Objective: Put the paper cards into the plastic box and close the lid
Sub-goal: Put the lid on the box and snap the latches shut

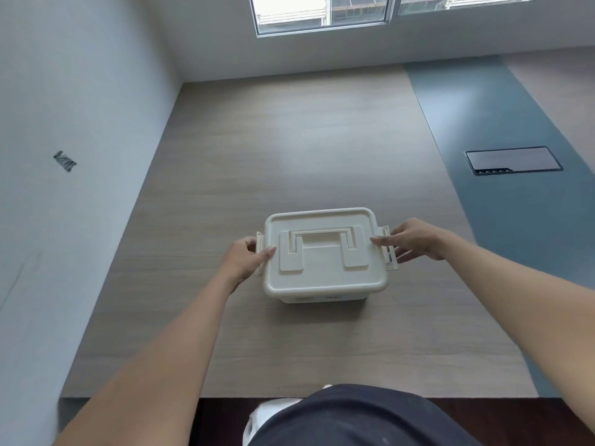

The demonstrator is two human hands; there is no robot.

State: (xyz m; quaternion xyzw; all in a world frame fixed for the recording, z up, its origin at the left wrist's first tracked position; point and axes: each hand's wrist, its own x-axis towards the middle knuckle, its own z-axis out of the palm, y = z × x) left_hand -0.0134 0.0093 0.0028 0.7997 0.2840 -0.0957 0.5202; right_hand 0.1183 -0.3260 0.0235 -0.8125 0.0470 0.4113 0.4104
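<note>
1. The box [325, 278] sits mid-table [289, 140], its lid [325, 272] on and the handle [317, 241] lying flat.
2. The left hand [246, 259] curls around the left latch [260, 244], thumb on the lid edge.
3. The right hand [410, 239] holds the right latch [390, 249], fingers spread, the latch swung outward.
4. No cards are visible.
</note>
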